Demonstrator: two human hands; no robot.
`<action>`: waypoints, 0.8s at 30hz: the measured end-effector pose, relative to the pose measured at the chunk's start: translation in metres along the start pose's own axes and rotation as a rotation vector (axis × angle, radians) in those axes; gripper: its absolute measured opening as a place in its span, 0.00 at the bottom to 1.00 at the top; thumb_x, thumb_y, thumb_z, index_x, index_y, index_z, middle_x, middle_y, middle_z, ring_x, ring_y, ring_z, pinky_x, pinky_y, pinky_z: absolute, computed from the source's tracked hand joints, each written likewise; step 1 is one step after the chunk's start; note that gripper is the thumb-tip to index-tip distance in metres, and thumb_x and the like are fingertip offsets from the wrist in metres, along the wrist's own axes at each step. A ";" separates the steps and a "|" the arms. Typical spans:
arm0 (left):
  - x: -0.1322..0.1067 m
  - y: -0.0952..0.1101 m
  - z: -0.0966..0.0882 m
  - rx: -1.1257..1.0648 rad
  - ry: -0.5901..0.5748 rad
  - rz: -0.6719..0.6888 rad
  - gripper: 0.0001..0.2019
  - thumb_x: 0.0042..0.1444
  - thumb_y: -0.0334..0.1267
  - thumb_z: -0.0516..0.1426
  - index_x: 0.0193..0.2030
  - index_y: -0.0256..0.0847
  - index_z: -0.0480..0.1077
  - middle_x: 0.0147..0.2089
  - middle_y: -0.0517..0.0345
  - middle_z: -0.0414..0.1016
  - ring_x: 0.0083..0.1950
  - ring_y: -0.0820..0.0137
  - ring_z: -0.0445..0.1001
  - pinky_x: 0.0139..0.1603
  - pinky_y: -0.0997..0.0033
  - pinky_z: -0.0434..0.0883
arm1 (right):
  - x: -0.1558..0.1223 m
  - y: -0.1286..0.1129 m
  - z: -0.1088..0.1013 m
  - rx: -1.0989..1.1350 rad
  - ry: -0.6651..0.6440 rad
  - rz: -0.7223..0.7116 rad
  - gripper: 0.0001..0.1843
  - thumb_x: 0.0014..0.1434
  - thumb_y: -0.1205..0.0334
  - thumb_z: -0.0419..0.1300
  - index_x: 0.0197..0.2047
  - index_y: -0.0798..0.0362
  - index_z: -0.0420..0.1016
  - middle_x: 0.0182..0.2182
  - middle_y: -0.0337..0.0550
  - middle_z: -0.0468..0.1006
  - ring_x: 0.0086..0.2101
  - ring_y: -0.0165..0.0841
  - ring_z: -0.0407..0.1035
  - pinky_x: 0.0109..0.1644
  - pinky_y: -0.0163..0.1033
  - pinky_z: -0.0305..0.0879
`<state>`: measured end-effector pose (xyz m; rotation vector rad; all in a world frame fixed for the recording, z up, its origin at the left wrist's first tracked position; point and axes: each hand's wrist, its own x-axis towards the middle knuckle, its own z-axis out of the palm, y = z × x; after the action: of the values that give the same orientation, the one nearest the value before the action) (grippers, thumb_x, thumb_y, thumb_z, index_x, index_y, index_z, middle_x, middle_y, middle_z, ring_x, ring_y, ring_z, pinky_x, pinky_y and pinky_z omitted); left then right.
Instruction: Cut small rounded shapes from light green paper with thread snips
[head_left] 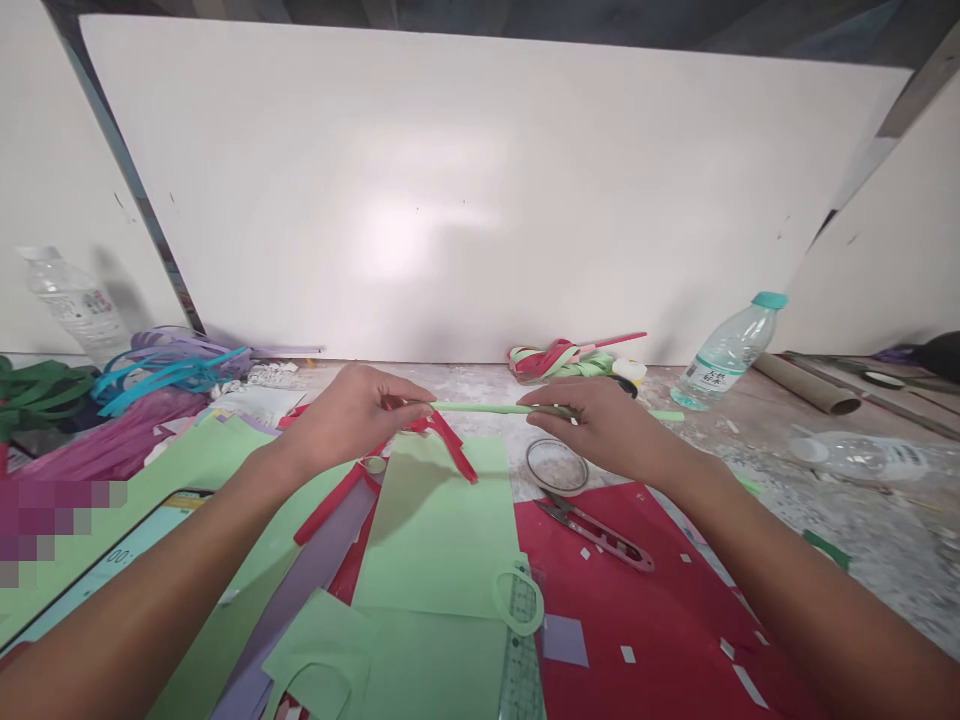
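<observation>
A thin light-green paper strip [480,408] stretches level between my two hands above the worktop. My left hand [364,405] pinches its left part between thumb and fingers. Further right, my right hand [592,420] pinches it too, and the strip's end sticks out past that hand. Below lies a light-green paper sheet [442,530], with a folded red strip [454,445] at its top. A roll of tape [556,466] rests under my right hand, beside thread snips [596,530] on red paper [637,610]. A clear green ruler [521,650] with a green paper ring [517,600] lies nearer.
Plastic bottles stand at left [75,305] and right [731,350]; another bottle [862,450] lies on its side. Bundles of coloured strips [180,365] sit at the back left. A phone [112,570] lies under my left forearm. A white panel [480,200] closes the back.
</observation>
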<state>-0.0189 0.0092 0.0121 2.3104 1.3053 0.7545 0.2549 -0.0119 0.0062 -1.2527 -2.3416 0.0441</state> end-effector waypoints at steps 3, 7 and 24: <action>-0.001 0.007 -0.004 -0.061 0.015 -0.015 0.17 0.54 0.51 0.55 0.38 0.44 0.79 0.28 0.59 0.78 0.24 0.71 0.68 0.21 0.75 0.62 | -0.001 -0.013 0.001 -0.027 0.016 -0.043 0.13 0.63 0.59 0.54 0.48 0.49 0.76 0.40 0.41 0.80 0.36 0.35 0.72 0.38 0.38 0.64; 0.004 -0.009 -0.020 -0.037 0.106 -0.056 0.19 0.52 0.54 0.55 0.40 0.45 0.78 0.36 0.58 0.80 0.35 0.65 0.75 0.31 0.74 0.70 | -0.002 -0.020 -0.002 -0.102 0.068 -0.073 0.14 0.63 0.62 0.52 0.48 0.48 0.77 0.39 0.41 0.81 0.37 0.37 0.73 0.38 0.38 0.64; 0.018 -0.076 0.017 -0.307 0.130 -0.382 0.09 0.49 0.40 0.54 0.30 0.39 0.73 0.25 0.56 0.73 0.29 0.65 0.72 0.27 0.71 0.68 | 0.000 0.005 -0.010 -0.070 0.067 0.108 0.13 0.61 0.58 0.54 0.43 0.48 0.79 0.35 0.39 0.82 0.31 0.35 0.72 0.31 0.37 0.63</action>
<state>-0.0508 0.0619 -0.0395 1.7316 1.5083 0.9082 0.2628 -0.0113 0.0139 -1.3921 -2.2346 -0.0448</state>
